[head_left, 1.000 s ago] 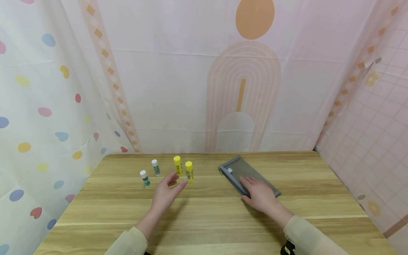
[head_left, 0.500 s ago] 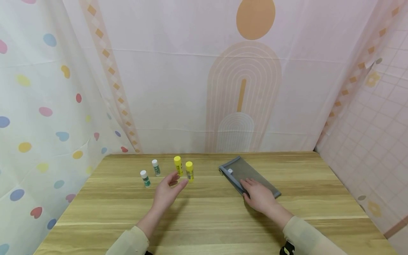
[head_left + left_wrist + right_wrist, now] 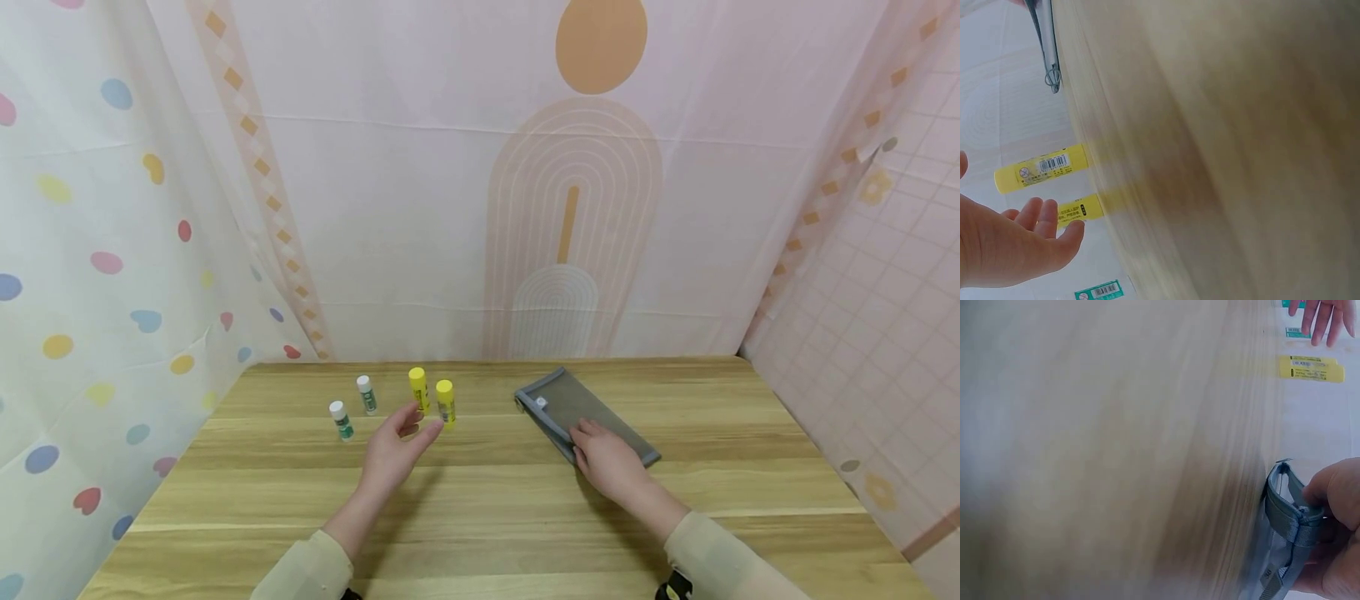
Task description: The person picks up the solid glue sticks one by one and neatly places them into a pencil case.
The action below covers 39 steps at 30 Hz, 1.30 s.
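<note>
My left hand (image 3: 393, 450) hovers over the table with fingers loosely bent and thumb apart, holding nothing. Two upright yellow glue sticks, one behind (image 3: 417, 386) and one to its right (image 3: 446, 402), stand just beyond its fingertips. Farther left are two smaller white-capped green glue sticks, a rear one (image 3: 366, 395) and a front one (image 3: 341, 421). On the right lies a grey see-through zip pouch (image 3: 600, 407), set at a slant. My right hand (image 3: 611, 458) pinches its near edge between thumb and fingers. The right wrist view shows the pouch's mouth (image 3: 1285, 494) gaping beside the thumb.
The wooden table (image 3: 480, 533) reaches back to a patterned curtain (image 3: 405, 208). More cloth hangs along the left and right sides. A small metal ring (image 3: 1052, 76) hangs at the pouch's end in the left wrist view.
The right fingers have drawn in toward the thumb at the pouch's near edge, and that edge is slightly raised. My left hand and the glue sticks stay put.
</note>
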Tool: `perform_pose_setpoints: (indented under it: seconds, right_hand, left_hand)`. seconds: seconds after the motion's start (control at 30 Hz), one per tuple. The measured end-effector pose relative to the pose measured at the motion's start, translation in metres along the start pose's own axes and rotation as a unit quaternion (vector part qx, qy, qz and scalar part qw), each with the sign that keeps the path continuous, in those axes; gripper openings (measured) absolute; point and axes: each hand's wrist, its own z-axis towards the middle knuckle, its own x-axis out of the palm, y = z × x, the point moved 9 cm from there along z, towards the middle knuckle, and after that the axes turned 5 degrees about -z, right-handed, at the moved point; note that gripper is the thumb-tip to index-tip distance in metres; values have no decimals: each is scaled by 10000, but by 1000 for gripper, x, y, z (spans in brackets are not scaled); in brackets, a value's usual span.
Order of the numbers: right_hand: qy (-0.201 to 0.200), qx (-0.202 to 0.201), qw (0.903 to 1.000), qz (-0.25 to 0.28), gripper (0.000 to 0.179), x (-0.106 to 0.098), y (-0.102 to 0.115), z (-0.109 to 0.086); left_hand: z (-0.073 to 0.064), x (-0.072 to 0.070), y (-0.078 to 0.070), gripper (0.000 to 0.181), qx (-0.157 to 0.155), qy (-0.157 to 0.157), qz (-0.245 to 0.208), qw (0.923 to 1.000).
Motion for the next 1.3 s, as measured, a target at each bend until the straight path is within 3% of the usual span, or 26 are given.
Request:
perform_pose_setpoints:
  seconds: [0.3, 0.83, 1.3]
  right_hand:
    - [-368, 312, 9988, -111, 19, -9, -2, -2]
    - [-231, 752, 9968, 150, 21, -10, -8, -2]
    - [-424, 856, 9946, 396, 22, -12, -11, -3]
  left_hand:
    - [1, 1, 1, 67, -50, -2, -54, 10000]
    - [5, 1, 1, 70, -233, -20, -209, 9995]
    - [14, 6, 5, 72, -428, -190, -435, 9980]
